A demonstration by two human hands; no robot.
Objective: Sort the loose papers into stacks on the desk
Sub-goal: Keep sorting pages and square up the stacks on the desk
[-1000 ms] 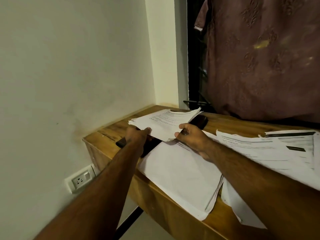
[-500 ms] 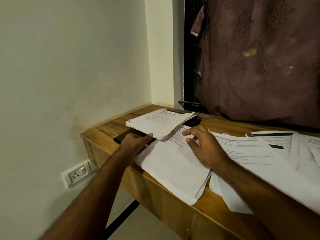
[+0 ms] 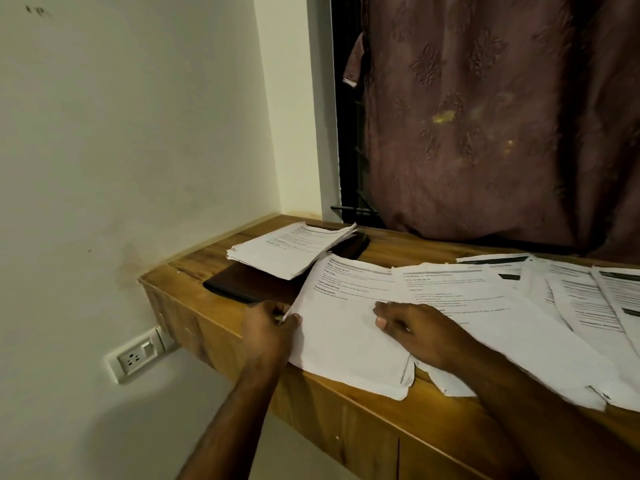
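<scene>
Wooden wall-mounted desk [image 3: 221, 271]: small printed stack [image 3: 289, 249] now released; L hand [image 3: 268, 329] pinched next white sheaf [image 3: 346, 327], R hand [image 3: 415, 332] pressed flat.

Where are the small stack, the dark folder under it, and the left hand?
small stack [image 3: 291, 249], head view, middle of its top sheet
dark folder [image 3: 249, 284], head view, bare near corner
left hand [image 3: 268, 329], head view, back of hand

The printed text on the loose papers [image 3: 519, 306] is too blurred to read. At the right edge of the frame the papers are cut off; the stack [image 3: 291, 249] hides much of a dark flat object [image 3: 242, 284].
</scene>
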